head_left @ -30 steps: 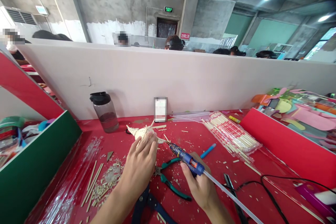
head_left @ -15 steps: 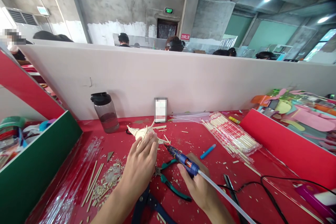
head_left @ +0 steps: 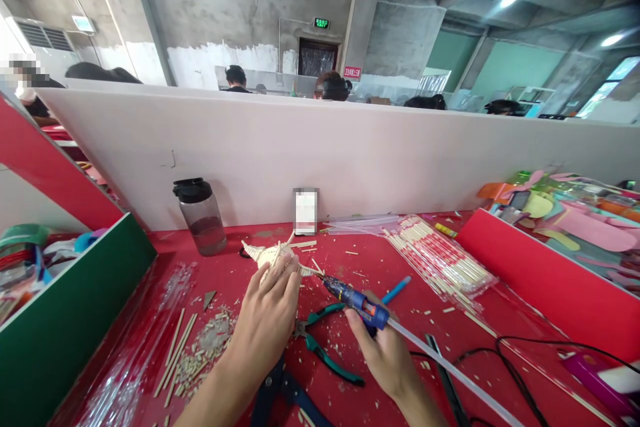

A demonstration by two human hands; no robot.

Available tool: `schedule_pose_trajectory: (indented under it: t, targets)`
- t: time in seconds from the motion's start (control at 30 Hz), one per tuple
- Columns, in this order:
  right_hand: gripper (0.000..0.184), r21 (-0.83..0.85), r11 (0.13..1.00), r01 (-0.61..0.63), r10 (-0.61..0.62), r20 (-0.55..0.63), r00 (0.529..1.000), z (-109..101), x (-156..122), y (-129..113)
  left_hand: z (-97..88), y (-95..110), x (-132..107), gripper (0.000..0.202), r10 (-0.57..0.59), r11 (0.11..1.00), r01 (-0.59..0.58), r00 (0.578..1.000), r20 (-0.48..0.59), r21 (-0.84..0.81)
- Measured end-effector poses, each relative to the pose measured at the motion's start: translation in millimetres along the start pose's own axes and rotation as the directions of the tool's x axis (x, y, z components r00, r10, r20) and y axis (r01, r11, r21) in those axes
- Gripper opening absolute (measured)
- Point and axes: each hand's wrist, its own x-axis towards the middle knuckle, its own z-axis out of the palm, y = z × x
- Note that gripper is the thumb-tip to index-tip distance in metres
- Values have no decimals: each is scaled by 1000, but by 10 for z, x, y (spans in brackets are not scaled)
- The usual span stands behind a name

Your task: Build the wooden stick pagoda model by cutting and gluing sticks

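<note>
My left hand (head_left: pixel 267 320) rests fingers-down on a small pale model made of wooden sticks (head_left: pixel 273 255) on the red table, holding it in place. My right hand (head_left: pixel 383 353) grips a blue hot glue gun (head_left: pixel 356 300) with a clear glue stick (head_left: pixel 450 373) trailing from its back. The gun's nozzle points left, close to the model's right side. Green-handled pliers (head_left: pixel 325 340) lie on the table between my two hands.
A dark water bottle (head_left: pixel 200 215) stands at the back left by the white partition (head_left: pixel 350 153). A pack of sticks (head_left: pixel 440 260), a blue pen (head_left: pixel 396 289), wood offcuts (head_left: pixel 200 347), blue-handled cutters (head_left: pixel 280 387) and black cables (head_left: pixel 505 360) lie around. Other people sit beyond the partition.
The glue gun drew back slightly toward me, then came forward again to the model's right side. My left hand stays on the model.
</note>
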Motion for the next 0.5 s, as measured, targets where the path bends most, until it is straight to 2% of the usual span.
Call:
schedule_pose_trajectory:
  t: [0.13,0.5]
  targets:
    - [24,-98,993,57,-55,24,998,6,-17,-24,23,-8,-14,41,-2,1000,2,1000,4,19]
    - [30,-67,998,-13,14,22,1000,101,10,25,21,7,-12,41,3,999,-2,1000,-11,40]
